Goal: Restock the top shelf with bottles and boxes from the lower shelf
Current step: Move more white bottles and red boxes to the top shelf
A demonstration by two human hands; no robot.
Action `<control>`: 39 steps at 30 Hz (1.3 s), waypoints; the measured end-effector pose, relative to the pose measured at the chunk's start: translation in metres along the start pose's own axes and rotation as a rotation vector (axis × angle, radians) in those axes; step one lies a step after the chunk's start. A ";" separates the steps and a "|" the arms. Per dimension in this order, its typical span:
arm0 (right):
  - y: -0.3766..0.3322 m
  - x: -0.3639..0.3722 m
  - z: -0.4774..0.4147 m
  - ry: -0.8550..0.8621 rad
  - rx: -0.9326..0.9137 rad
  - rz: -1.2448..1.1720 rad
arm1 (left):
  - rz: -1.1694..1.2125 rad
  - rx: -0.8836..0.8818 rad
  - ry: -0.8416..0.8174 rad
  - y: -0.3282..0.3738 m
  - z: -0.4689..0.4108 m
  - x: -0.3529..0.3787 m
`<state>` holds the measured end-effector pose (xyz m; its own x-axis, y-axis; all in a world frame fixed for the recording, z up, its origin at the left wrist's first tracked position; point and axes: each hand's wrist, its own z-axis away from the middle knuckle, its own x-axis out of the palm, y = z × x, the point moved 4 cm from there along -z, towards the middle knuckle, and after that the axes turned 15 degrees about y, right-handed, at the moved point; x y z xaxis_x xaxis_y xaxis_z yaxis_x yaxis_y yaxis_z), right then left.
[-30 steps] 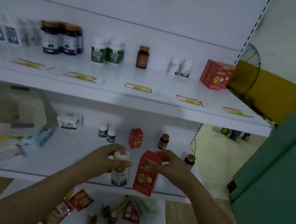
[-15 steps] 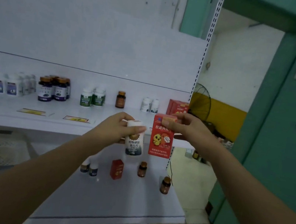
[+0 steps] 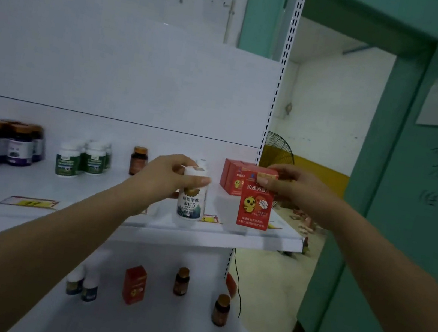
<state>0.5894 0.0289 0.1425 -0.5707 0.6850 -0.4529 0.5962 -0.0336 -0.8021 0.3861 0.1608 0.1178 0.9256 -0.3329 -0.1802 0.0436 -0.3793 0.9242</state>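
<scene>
Pill bottle [image 3: 192, 200] and red box [image 3: 255, 207] had come up from the lower shelf [image 3: 151, 330] to the top shelf [image 3: 109, 200], middle of the frame. Left hand [image 3: 166, 176] pinched its cap; right hand [image 3: 288, 185] pinched the box top. Both looked ready to set down.

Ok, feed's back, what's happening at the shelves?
A person is restocking. The left hand grips a white bottle near its cap, and the right hand pinches a red box by its top. Both are upright over the front of the top shelf, ahead of other red boxes; whether they have touched down is unclear. A small red box and several bottles stand on the lower shelf.
</scene>
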 end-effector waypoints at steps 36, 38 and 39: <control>0.210 0.045 -0.314 -0.178 0.026 0.061 | -0.294 -0.230 0.424 -0.120 -0.251 0.088; 0.211 0.047 -0.314 -0.171 0.040 0.055 | -0.318 -0.227 0.458 -0.124 -0.256 0.086; 0.210 0.048 -0.315 -0.163 0.049 0.049 | -0.325 -0.226 0.472 -0.126 -0.258 0.087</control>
<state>0.8655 0.2838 0.0746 -0.6278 0.5547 -0.5461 0.6000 -0.1021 -0.7935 0.5578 0.4025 0.0725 0.9158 0.2068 -0.3443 0.3824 -0.1872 0.9048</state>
